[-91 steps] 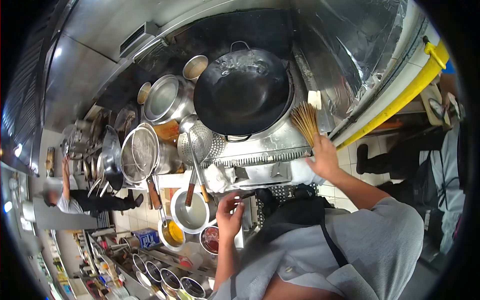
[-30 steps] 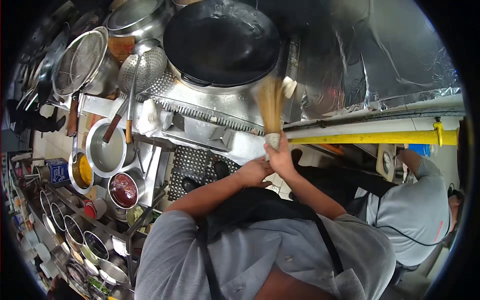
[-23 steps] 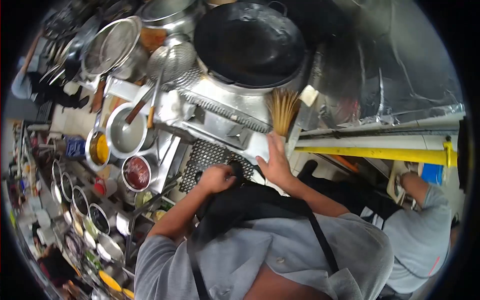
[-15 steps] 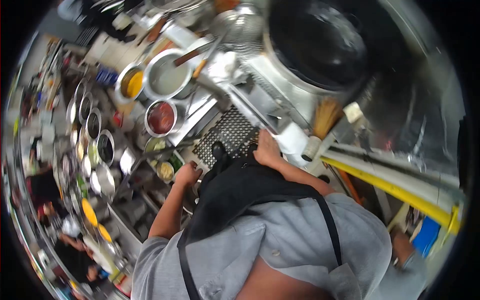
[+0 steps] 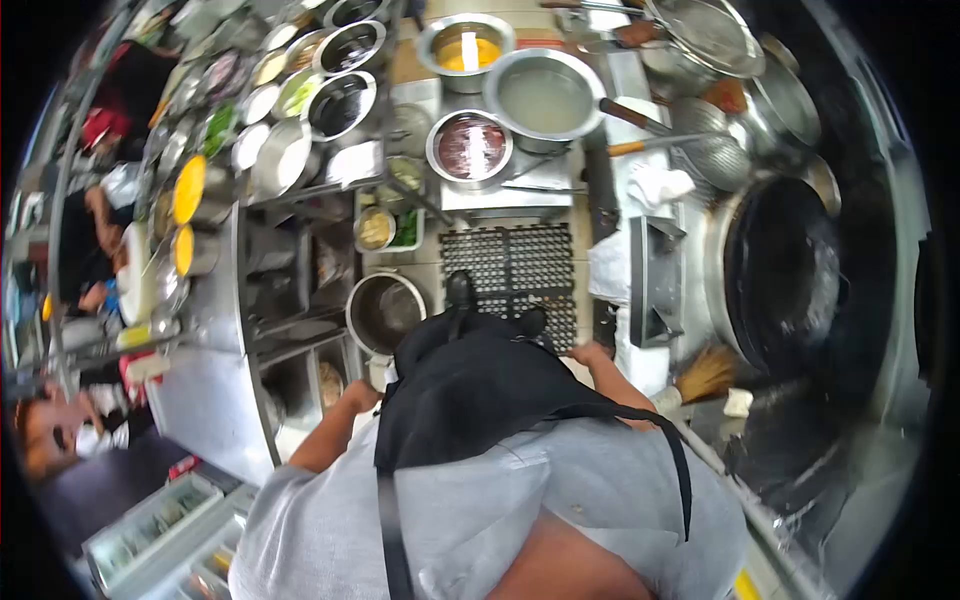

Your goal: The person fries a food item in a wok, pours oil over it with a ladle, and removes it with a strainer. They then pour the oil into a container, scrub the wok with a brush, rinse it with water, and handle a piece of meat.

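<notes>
My left hand [image 5: 362, 396] hangs beside the black apron [image 5: 480, 390], its fingers loosely curled and nothing visible in them. Just ahead of it, a deep metal pot [image 5: 386, 312] stands low by the shelves; the hand is apart from it. On the other side, my right hand [image 5: 592, 355] is lowered near the apron's edge, close to the stove counter. Its fingers are too small and foreshortened to make out, and no object shows in it. A straw brush [image 5: 706, 374] lies on the counter edge to the right of that forearm.
A large dark wok [image 5: 785, 275] sits on the right. Ahead, a bowl of cloudy liquid [image 5: 545, 95], a bowl of red contents [image 5: 469, 147] and a yellow-filled bowl [image 5: 466, 50] stand above a black floor mat [image 5: 510, 265]. Steel shelves [image 5: 215, 370] line the left; people work beyond.
My view has swung round to the left, so the bowls now lie straight ahead and the wok at right. Both hands have dropped back beside my body. The metal pot shows more fully.
</notes>
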Demonstrator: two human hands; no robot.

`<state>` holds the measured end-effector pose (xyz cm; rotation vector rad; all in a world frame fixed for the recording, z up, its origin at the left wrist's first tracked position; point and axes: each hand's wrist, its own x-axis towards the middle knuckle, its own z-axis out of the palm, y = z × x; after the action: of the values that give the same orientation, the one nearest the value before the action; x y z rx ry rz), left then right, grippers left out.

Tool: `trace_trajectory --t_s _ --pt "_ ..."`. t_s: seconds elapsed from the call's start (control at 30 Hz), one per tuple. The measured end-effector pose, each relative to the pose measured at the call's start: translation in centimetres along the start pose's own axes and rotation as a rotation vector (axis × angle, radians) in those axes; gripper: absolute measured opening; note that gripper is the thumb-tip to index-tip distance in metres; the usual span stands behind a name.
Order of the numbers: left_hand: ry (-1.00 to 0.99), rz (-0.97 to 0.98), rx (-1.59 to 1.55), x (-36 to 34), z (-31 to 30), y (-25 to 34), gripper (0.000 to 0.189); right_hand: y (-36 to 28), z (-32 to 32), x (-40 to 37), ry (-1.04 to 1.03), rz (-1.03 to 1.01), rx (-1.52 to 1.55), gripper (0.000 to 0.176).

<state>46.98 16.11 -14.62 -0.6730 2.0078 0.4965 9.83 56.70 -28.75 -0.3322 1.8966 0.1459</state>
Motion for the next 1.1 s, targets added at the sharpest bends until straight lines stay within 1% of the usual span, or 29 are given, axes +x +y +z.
trace_trajectory --t_s 0.03,0.07,0.1,0.13,0.17,0.23,0.27,0.3,0.33,0.37,0.4,0.43,0.47,0.5,0.57,0.6,0.63,0.67,0.7,0.77,0.83,0.87,0.9,0.93,0.97,1.0,1.03,1.07,1.1 --pt "0.018 0.083 -0.065 -1.4 -2.3 2.0 0.033 -1.4 -2.4 -2.9 -0.052 0.014 0.048 0.043" --pt "0.044 0.165 -0.042 0.5 -1.1 0.7 0.033 -2.9 -3.5 -4.5 -0.036 0.066 0.088 0.043" --pt "0.074 0.257 -0.011 2.6 0.0 -0.8 0.033 -4.4 -4.7 -5.6 -0.023 0.079 0.472 0.039" --pt "0.158 0.182 -0.162 4.0 0.5 -1.2 0.03 -5.2 -5.8 -6.1 0.012 0.084 0.856 0.036" --pt "0.239 0.1 -0.329 5.5 0.7 -1.1 0.026 -5.0 -6.9 -3.8 -0.203 -0.064 1.093 0.03" --pt "0.266 0.017 -0.702 8.4 0.4 -0.1 0.017 -10.9 -15.3 -11.9 0.007 -0.311 1.713 0.029" --pt "0.261 0.047 -0.702 8.6 -1.6 0.7 0.017 -11.4 -18.9 -11.6 -0.076 -0.593 1.924 0.033" --pt "0.2 0.064 -0.751 6.3 -5.5 2.1 0.016 -11.8 -22.5 -10.6 -0.01 -0.704 2.064 0.037" --pt "0.139 0.068 -0.801 4.7 -8.0 2.5 0.016 -10.9 -25.8 -7.4 -0.06 -0.887 2.242 0.044" --pt "0.137 0.065 -0.807 4.8 -8.6 2.1 0.016 -11.9 -29.4 -7.7 0.13 -0.725 2.39 0.056" --pt "0.169 0.063 -0.788 5.0 -9.3 1.6 0.016 -12.3 -32.0 -8.2 0.156 -0.747 2.473 0.07" --pt "0.21 0.067 -0.773 5.5 -10.2 1.0 0.016 -12.9 -34.6 -8.2 0.121 -0.8 2.623 0.07" --pt "0.19 0.026 -0.853 11.2 -5.8 -3.7 0.015 -13.4 -36.1 -9.0 0.121 -0.761 2.636 0.067" --pt "0.204 0.027 -0.861 11.1 -6.8 -4.1 0.015 -13.6 -37.4 -10.0 0.119 -0.72 2.648 0.065" --pt "0.193 0.004 -1.034 10.3 -8.6 -4.9 0.015 -12.7 -39.2 -12.6 0.118 -0.609 2.729 0.053" --pt "0.257 -0.042 -0.993 10.5 -8.6 -5.4 0.017 -11.3 -40.4 -13.1 0.091 -0.678 2.722 0.045" --pt "0.265 -0.038 -1.002 11.0 -8.2 -6.2 0.017 -9.2 -41.9 -13.4 0.066 -0.743 2.712 0.038" --pt "0.283 -0.046 -0.929 11.6 -7.7 -7.0 0.018 -5.8 -42.9 -12.0 0.383 -0.643 2.531 0.031" --pt "0.305 -0.052 -0.852 12.3 -7.3 -7.6 0.019 -3.9 -43.7 -10.5 0.669 -0.547 2.324 0.027" --pt "0.297 -0.049 -0.856 12.3 -7.5 -7.6 0.021 -6.9 -41.5 -14.4 0.912 -0.54 2.231 0.022" --pt "0.313 -0.073 -0.738 9.8 -9.1 -5.2 0.021 -10.7 -36.9 -16.1 1.057 -0.458 2.098 0.019" --pt "0.269 -0.079 -0.753 10.5 -8.1 -5.5 0.02 -12.5 -33.8 -17.0 1.16 -0.5 1.974 0.02" --pt "0.28 -0.087 -0.774 10.8 -7.4 -5.2 0.02 -15.6 -31.0 -19.8 1.173 -0.571 1.973 0.022" --pt "0.234 -0.034 -0.735 11.0 -6.7 -5.0 0.019 -16.3 -28.0 -20.6 0.99 -0.693 1.946 0.02" --pt "0.192 0.017 -0.69 11.3 -6.3 -5.2 0.02 -17.1 -25.8 -21.8 0.815 -0.733 1.884 0.017" --pt "0.259 0.227 -0.595 12.7 -4.8 -5.9 0.021 -18.6 -24.6 -24.6 0.66 -0.689 1.91 0.016" --pt "0.32 0.432 -0.487 13.9 -3.5 -6.8 0.023 -19.4 -24.0 -26.1 0.581 -0.688 1.906 0.011" --pt "0.29 0.45 -0.416 11.4 -6.4 -5.2 0.025 -19.7 -24.4 -26.3 0.686 -0.632 1.774 0.011" --pt "0.296 0.437 -0.413 10.9 -7.4 -4.0 0.025 -20.3 -24.9 -26.4 0.79 -0.576 1.642 0.012"
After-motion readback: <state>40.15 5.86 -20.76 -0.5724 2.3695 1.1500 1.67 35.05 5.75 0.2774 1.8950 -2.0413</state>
